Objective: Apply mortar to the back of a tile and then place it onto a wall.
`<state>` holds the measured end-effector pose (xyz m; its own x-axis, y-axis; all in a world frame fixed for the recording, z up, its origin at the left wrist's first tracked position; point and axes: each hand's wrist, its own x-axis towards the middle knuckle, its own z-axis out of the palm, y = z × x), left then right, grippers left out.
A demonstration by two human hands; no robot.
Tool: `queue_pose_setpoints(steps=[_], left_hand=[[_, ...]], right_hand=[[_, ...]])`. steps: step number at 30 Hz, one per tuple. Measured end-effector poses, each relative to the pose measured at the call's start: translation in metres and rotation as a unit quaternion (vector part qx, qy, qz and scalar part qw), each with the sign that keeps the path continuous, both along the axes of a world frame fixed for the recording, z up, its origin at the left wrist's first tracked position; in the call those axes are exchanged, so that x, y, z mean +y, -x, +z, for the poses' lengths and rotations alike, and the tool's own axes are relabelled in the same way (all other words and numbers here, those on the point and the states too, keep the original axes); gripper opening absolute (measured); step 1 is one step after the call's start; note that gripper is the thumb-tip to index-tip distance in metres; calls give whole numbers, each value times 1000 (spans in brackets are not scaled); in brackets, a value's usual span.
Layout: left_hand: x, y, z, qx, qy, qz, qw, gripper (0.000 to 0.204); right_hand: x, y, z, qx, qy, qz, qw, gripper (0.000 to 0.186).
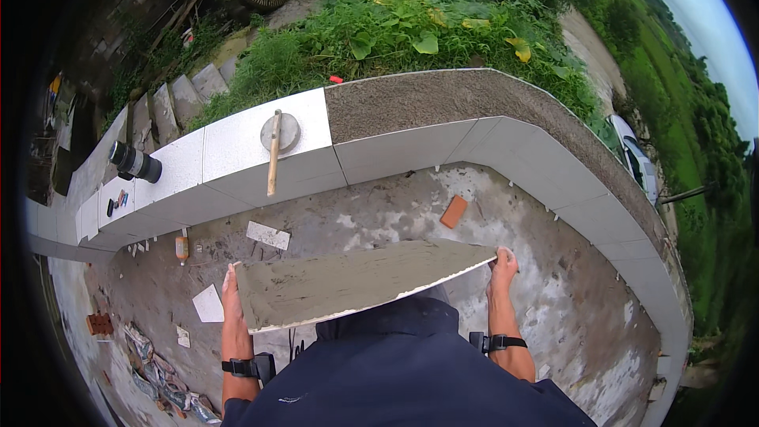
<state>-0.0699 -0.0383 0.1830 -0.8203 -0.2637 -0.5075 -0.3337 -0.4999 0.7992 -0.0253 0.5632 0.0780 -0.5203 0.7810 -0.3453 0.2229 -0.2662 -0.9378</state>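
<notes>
Between my two hands I hold a long tile [360,278], its upper face coated in grey mortar and its pale edge showing along the near side. My left hand [231,294] grips the left end, with most of its fingers hidden by the tile. At the right, narrower end, my right hand [503,266] is closed on the corner. Beyond the tile runs a low wall, its top partly covered with white tiles [229,141] and partly with rough bare mortar [419,103].
A mallet with a wooden handle [273,164] lies on the tiled wall top. Farther left stands a dark cylindrical bottle [136,162]. On the floor are an orange brick [454,211], tile offcuts [268,235] and a small orange bottle [182,247]. Plants [411,32] grow behind the wall.
</notes>
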Motion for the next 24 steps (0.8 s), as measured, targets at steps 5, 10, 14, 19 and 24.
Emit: queue_pose_setpoints(steps=[5, 10, 14, 19, 24], left_hand=[[77, 71, 13, -20, -73, 53, 996, 39], [128, 150, -35, 32, -149, 66, 986, 36], [191, 226, -46, -18, -141, 114, 983, 38], [219, 284, -94, -92, -188, 130, 969, 41], [246, 321, -134, -223, -278, 159, 921, 43]], right_hand=[[75, 111, 51, 61, 8, 62, 996, 39], [137, 226, 62, 71, -28, 38, 996, 42], [191, 301, 63, 32, -101, 40, 994, 48], [216, 412, 86, -38, -212, 17, 976, 55], [205, 529, 100, -85, -369, -16, 926, 65]])
